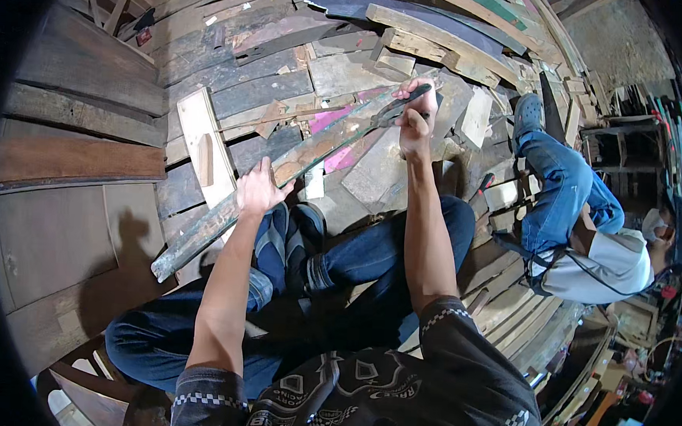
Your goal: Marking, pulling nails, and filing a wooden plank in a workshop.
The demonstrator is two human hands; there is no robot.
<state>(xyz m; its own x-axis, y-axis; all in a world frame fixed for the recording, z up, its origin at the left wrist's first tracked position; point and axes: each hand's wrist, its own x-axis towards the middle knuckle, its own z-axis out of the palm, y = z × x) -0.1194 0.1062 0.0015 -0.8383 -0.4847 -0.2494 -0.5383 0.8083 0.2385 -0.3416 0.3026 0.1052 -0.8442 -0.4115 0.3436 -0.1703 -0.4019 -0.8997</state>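
A long, worn wooden plank (217, 226) with flaking paint lies slantwise in front of me, from lower left to upper right. Its lower part is gripped by my left hand (259, 187), fingers curled over the edge. My right hand (418, 115) is closed around the dark handles of pliers (384, 116). Their metal head meets the plank's upper part, seemingly at its surface; whether the jaws hold anything is too small to tell.
Beside the plank lies a pale board (195, 120) with a small wood block (205, 159) on it. Stacked timber (450, 45) sits at the far side. Another person in jeans (562, 186) sits at the right. Large wooden panels (55, 221) stand at the left.
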